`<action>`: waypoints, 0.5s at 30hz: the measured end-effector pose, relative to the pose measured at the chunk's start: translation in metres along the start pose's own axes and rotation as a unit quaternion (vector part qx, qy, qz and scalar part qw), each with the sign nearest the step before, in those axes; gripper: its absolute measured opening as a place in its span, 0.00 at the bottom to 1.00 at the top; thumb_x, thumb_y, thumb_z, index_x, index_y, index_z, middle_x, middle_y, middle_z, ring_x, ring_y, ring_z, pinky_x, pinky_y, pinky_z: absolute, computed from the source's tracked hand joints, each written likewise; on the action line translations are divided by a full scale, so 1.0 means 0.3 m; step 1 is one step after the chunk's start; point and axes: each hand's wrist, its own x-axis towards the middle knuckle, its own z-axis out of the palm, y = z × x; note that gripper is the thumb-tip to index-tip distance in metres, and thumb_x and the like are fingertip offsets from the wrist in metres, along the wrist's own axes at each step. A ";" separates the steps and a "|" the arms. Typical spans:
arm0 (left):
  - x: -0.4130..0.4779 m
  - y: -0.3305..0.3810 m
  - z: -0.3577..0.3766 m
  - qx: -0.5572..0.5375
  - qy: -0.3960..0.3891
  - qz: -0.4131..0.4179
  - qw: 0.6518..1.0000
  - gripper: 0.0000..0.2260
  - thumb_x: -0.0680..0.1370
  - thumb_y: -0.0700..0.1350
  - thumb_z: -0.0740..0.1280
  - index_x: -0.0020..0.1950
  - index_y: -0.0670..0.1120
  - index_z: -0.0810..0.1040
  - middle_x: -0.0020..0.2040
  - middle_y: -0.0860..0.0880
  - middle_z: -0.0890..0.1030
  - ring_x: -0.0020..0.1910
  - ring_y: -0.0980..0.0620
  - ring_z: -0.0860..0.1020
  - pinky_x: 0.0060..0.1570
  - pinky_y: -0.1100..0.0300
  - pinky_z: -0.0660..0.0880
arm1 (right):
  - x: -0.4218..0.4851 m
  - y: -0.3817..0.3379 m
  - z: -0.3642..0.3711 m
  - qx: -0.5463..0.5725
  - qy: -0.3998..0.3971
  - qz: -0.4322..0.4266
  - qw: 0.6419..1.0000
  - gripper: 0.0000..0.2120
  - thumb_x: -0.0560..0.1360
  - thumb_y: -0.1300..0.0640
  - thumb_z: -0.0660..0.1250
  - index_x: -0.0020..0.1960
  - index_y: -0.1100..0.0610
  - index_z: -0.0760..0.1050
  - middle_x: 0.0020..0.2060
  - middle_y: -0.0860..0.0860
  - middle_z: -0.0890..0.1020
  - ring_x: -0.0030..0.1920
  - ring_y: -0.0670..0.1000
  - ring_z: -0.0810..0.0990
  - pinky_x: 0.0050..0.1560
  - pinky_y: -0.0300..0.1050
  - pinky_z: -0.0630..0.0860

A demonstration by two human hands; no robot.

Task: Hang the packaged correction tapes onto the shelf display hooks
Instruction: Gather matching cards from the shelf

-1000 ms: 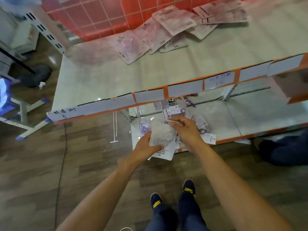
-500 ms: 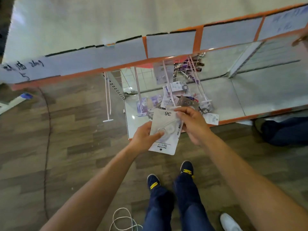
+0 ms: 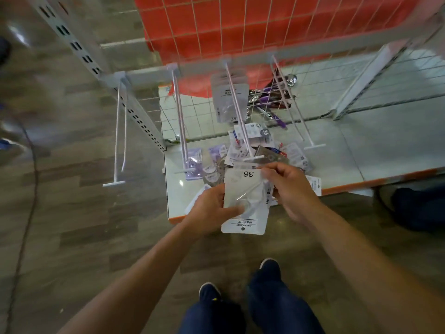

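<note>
A white correction tape package (image 3: 245, 206) marked 36 is held upside down in front of me. My left hand (image 3: 212, 208) grips its left edge, thumb on the clear blister. My right hand (image 3: 289, 186) pinches its top right corner, just below the tip of the middle display hook (image 3: 237, 109). Several packages (image 3: 230, 102) hang far back on that hook. More packages lie loose on the bottom shelf (image 3: 375, 150) behind my hands.
Empty white hooks stick out at the left (image 3: 118, 141), centre-left (image 3: 181, 124) and right (image 3: 295, 104) from a grey rail. A red wire grid (image 3: 240, 25) backs the shelf. Purple pens (image 3: 272, 97) hang behind. A dark cable (image 3: 31, 177) runs along the wooden floor at left.
My view has dropped under the upper shelf, so the hooks and red grid now show. Both hands still hold the package, now closer to the middle hook's tip.
</note>
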 end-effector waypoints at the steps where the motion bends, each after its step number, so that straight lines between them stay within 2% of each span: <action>1: 0.026 -0.007 0.004 -0.011 0.004 0.012 1.000 0.14 0.71 0.45 0.75 0.52 0.57 0.76 0.51 0.54 0.84 0.49 0.53 0.83 0.51 0.49 0.81 | 0.027 0.003 -0.004 0.005 -0.002 -0.007 1.000 0.07 0.78 0.62 0.64 0.44 0.55 0.78 0.41 0.51 0.85 0.42 0.49 0.83 0.38 0.41 0.78; 5: 0.131 -0.035 0.014 -0.003 0.040 0.063 0.997 0.18 0.70 0.47 0.76 0.52 0.62 0.73 0.52 0.55 0.82 0.51 0.54 0.82 0.51 0.53 0.81 | 0.129 -0.003 -0.011 -0.009 -0.013 -0.075 0.997 0.06 0.76 0.63 0.65 0.44 0.56 0.79 0.40 0.50 0.83 0.45 0.51 0.82 0.48 0.45 0.81; 6: 0.155 -0.044 0.017 0.006 0.046 0.074 0.996 0.18 0.70 0.47 0.76 0.51 0.63 0.72 0.51 0.57 0.82 0.50 0.56 0.82 0.51 0.56 0.81 | 0.144 -0.001 -0.015 -0.013 -0.019 -0.095 0.995 0.05 0.76 0.64 0.65 0.44 0.57 0.79 0.39 0.50 0.82 0.44 0.48 0.81 0.47 0.42 0.81; 8: 0.190 -0.061 0.023 0.019 0.054 0.104 0.993 0.19 0.70 0.45 0.76 0.50 0.63 0.71 0.47 0.62 0.81 0.47 0.63 0.81 0.46 0.65 0.80 | 0.165 0.018 -0.026 -0.025 -0.028 -0.129 0.991 0.04 0.76 0.65 0.65 0.46 0.59 0.79 0.35 0.47 0.81 0.37 0.40 0.79 0.37 0.33 0.78; 9: 0.205 -0.069 0.026 0.031 0.058 0.122 0.990 0.19 0.70 0.45 0.76 0.49 0.63 0.71 0.44 0.64 0.80 0.45 0.66 0.81 0.42 0.69 0.78 | 0.176 0.035 -0.036 -0.027 -0.028 -0.138 0.990 0.05 0.76 0.64 0.65 0.46 0.59 0.79 0.34 0.46 0.81 0.36 0.39 0.79 0.36 0.33 0.78; 10: 0.221 -0.080 0.029 0.043 0.064 0.138 0.987 0.18 0.70 0.44 0.76 0.48 0.63 0.72 0.42 0.65 0.80 0.43 0.68 0.80 0.41 0.71 0.77 | 0.187 0.050 -0.043 -0.024 -0.031 -0.147 0.988 0.05 0.76 0.64 0.65 0.45 0.58 0.80 0.34 0.46 0.82 0.38 0.43 0.80 0.39 0.37 0.80; 11: 0.239 -0.093 0.030 0.048 0.071 0.150 0.985 0.18 0.70 0.44 0.76 0.47 0.63 0.73 0.42 0.64 0.81 0.42 0.67 0.81 0.40 0.70 0.77 | 0.202 0.065 -0.048 -0.020 -0.035 -0.158 0.987 0.06 0.76 0.63 0.65 0.44 0.56 0.80 0.35 0.47 0.83 0.41 0.49 0.81 0.44 0.46 0.81; 12: 0.256 -0.106 0.030 0.042 0.076 0.157 0.984 0.17 0.69 0.43 0.77 0.46 0.62 0.74 0.42 0.62 0.83 0.41 0.65 0.81 0.41 0.69 0.78 | 0.214 0.074 -0.049 -0.019 -0.037 -0.170 0.985 0.07 0.76 0.62 0.66 0.43 0.54 0.81 0.37 0.49 0.84 0.43 0.55 0.82 0.49 0.54 0.80; 13: 0.274 -0.120 0.029 0.030 0.082 0.163 0.983 0.16 0.69 0.42 0.77 0.46 0.60 0.76 0.42 0.59 0.84 0.41 0.62 0.82 0.42 0.66 0.79 | 0.228 0.078 -0.049 -0.018 -0.040 -0.186 0.982 0.08 0.76 0.62 0.65 0.42 0.53 0.81 0.37 0.50 0.84 0.44 0.57 0.81 0.50 0.59 0.79; 14: 0.291 -0.132 0.027 0.015 0.087 0.171 0.981 0.16 0.68 0.40 0.77 0.46 0.57 0.77 0.40 0.58 0.84 0.41 0.60 0.83 0.42 0.64 0.79 | 0.242 0.078 -0.045 -0.015 -0.047 -0.205 0.978 0.11 0.76 0.63 0.65 0.41 0.51 0.82 0.36 0.49 0.84 0.42 0.55 0.81 0.49 0.58 0.79; 15: 0.306 -0.142 0.025 0.001 0.089 0.179 0.980 0.16 0.68 0.39 0.77 0.46 0.56 0.77 0.40 0.58 0.84 0.41 0.59 0.83 0.43 0.63 0.79 | 0.254 0.080 -0.041 -0.015 -0.054 -0.227 0.972 0.13 0.76 0.63 0.64 0.39 0.50 0.82 0.34 0.47 0.83 0.40 0.51 0.81 0.46 0.52 0.80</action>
